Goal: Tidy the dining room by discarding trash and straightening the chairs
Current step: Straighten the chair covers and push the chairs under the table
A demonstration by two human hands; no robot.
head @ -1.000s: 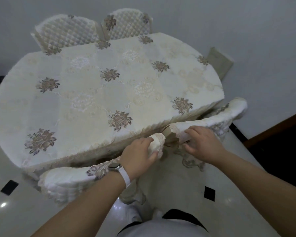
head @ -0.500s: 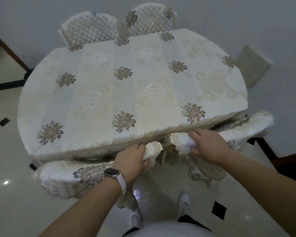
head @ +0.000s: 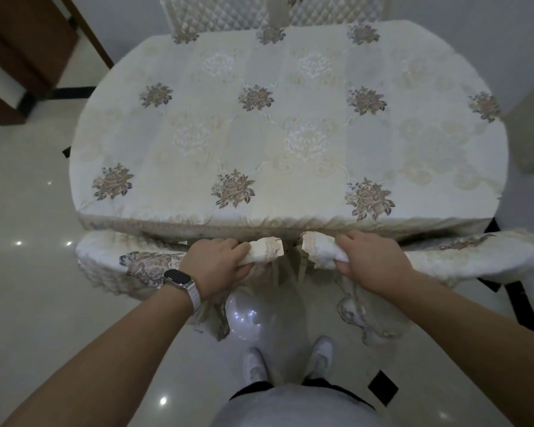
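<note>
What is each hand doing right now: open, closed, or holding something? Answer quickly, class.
Left hand: grips the left chair back at its covered top edge.
Right hand: grips the right chair back at its covered top edge.

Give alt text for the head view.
The left hand grips the top of the left chair and the right hand that of the right chair, both tucked against a floral-clothed oval table. Two quilted chairs stand opposite.
</note>
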